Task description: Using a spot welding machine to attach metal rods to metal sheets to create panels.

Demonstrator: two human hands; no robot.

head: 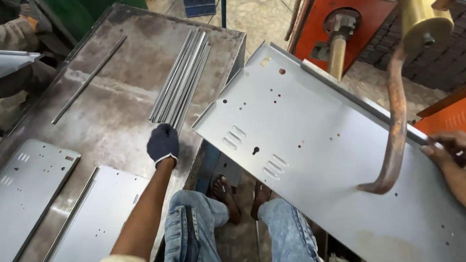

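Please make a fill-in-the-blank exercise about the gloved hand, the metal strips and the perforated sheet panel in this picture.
1. The left hand wears a dark ____ and reaches the near end of the bundle of thin grey metal strips.
2. The bare right hand grips the ____ edge of the large grey perforated sheet-metal panel.
3. The curved ____-coloured electrode arm touches the panel with its tip.
4. The bundle lies on the worn steel ____.

Missing words: glove; far right; copper; table

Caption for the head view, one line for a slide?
Gloved left hand reaches the metal strips while bare right hand steadies a punched sheet panel.
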